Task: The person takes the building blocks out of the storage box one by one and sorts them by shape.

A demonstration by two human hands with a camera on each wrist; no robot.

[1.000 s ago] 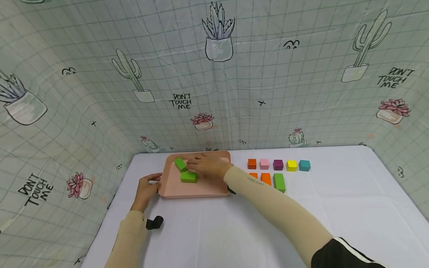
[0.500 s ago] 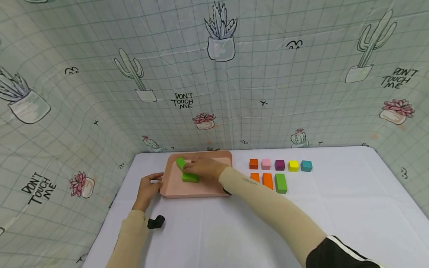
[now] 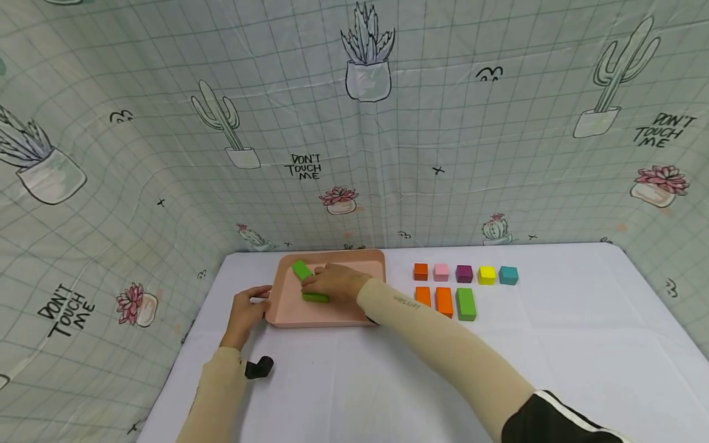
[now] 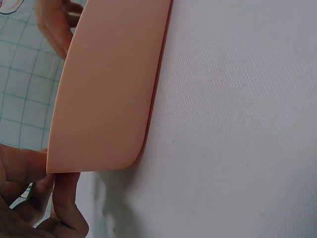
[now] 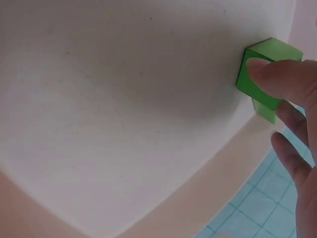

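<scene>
My left hand grips the left edge of a shallow pink tray. In the left wrist view, its thumb and fingers meet the wall of the tray near a corner. Inside the tray, my right hand holds a green rectangular block, which it partly hides. The right wrist view shows the thumb against the near end of this green block, with other fingers beyond it. A second green block lies slanted behind the first, in the tray's left part.
Right of the tray is a back row of cubes: red-orange, pink, purple, yellow and teal. In front stand two orange blocks and a green block. A patterned cloth hangs behind the white table.
My right hand has moved left and toward me, from above the tray's middle onto the nearer green block. My left hand stays at the tray's edge. The view has shifted slightly.
</scene>
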